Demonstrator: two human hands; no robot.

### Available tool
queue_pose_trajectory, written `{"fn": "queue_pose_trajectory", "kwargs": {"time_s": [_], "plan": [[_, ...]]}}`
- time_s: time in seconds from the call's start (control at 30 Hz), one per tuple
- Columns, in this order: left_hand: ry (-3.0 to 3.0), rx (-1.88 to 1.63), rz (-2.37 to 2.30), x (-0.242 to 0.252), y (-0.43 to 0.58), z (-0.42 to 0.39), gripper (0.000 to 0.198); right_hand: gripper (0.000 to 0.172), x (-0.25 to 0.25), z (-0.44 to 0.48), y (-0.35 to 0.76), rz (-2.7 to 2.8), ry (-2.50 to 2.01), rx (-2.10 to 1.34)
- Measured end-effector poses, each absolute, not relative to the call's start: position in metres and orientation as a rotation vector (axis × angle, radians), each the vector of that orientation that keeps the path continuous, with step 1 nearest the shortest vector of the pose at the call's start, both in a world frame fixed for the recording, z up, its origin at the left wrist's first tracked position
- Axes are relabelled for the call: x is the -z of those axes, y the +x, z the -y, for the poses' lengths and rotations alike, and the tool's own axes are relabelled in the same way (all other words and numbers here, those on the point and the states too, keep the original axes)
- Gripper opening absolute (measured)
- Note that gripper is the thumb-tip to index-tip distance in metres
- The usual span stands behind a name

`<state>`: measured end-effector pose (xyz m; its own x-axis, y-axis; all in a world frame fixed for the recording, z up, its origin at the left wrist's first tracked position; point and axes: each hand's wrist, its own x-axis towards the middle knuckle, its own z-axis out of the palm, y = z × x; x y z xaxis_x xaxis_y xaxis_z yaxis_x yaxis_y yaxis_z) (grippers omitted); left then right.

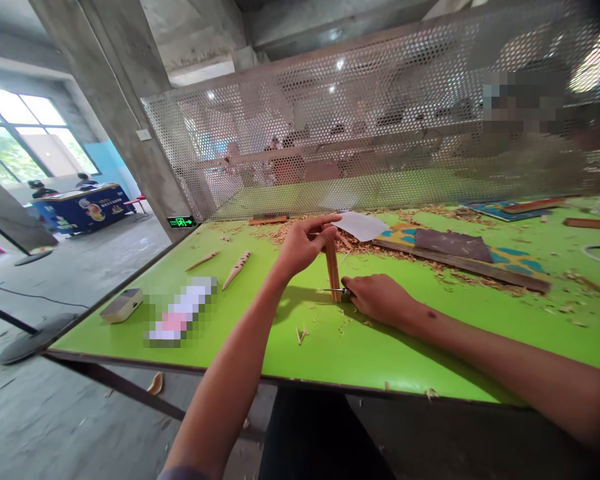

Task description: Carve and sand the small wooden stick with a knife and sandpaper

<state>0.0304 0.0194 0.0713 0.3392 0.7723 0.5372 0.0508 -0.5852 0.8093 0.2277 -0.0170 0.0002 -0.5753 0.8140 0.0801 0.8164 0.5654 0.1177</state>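
A narrow reddish-brown wooden stick (333,270) stands on end on the green table (395,360). My left hand (305,245) pinches its upper end between thumb and fingers. Low down beside the stick, my right hand (380,298) is closed round a carving knife (336,291), its thin blade lying across the wood near the base. Most of the knife's handle is hidden in my fist. Small slivers of wood (301,335) lie on the table just in front of the stick.
Wood shavings (275,235) are heaped behind my hands. A brown sandpaper piece (453,245) rests on a patterned board to the right. Two carved pointed sticks, including one with notches (237,269), and a small white box (122,306) lie left. A perforated metal screen (330,167) runs along the back.
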Motion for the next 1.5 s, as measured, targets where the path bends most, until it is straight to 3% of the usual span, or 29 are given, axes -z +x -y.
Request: {"fn": "queue_pose_trajectory", "kwargs": {"time_s": [0.57, 1.03, 1.5], "plan": [[2.0, -1.28, -0.746, -0.076, 0.048, -0.005, 0.034, 0.021, -0.007, 0.018, 0.227, 2.43, -1.469, 0.392], [1.873, -1.298, -0.746, -0.072, 0.034, -0.018, 0.039, 0.025, -0.002, 0.024, 0.225, 2.724, -1.499, 0.203], [1.94, -1.287, -0.743, -0.074, 0.043, -0.009, 0.034, 0.02, 0.002, 0.016, 0.23, 2.469, -1.484, 0.335]]}}
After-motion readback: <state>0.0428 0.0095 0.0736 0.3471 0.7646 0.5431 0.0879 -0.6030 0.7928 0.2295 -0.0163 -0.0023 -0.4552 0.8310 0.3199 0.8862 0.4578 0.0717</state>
